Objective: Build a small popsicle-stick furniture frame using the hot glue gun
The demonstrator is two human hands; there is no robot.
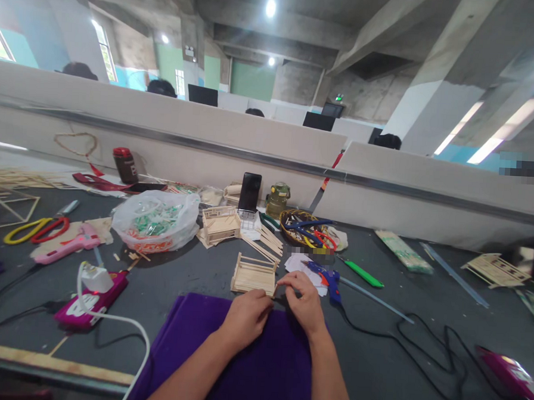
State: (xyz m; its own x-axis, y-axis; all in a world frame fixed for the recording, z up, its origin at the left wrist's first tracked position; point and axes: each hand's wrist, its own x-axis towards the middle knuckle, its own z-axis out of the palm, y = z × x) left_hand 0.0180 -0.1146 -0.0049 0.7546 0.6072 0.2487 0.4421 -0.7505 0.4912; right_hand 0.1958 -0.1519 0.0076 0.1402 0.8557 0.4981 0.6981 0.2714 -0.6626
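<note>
A small model of pale wooden sticks (pixel 254 275), with a flat slatted base and low rails, lies on the dark table at the far edge of a purple cloth (pixel 198 322). My left hand (pixel 248 318) rests at its near edge, fingers curled together; what they hold, if anything, is hidden. At the model's right near corner, my right hand (pixel 303 300) has thumb and forefinger bent toward the wood, and anything between the fingertips is too small to tell. Right of that hand lies a blue glue gun (pixel 331 281).
Behind stand a second stick model (pixel 221 224), a phone (pixel 250 192), a green bottle (pixel 277 200) and a tool basket (pixel 308 229). Leftward are a plastic bag (pixel 156 221), pink glue gun (pixel 70 244), scissors (pixel 41 230) and power strip (pixel 92 301). A green cutter (pixel 364 273) lies right.
</note>
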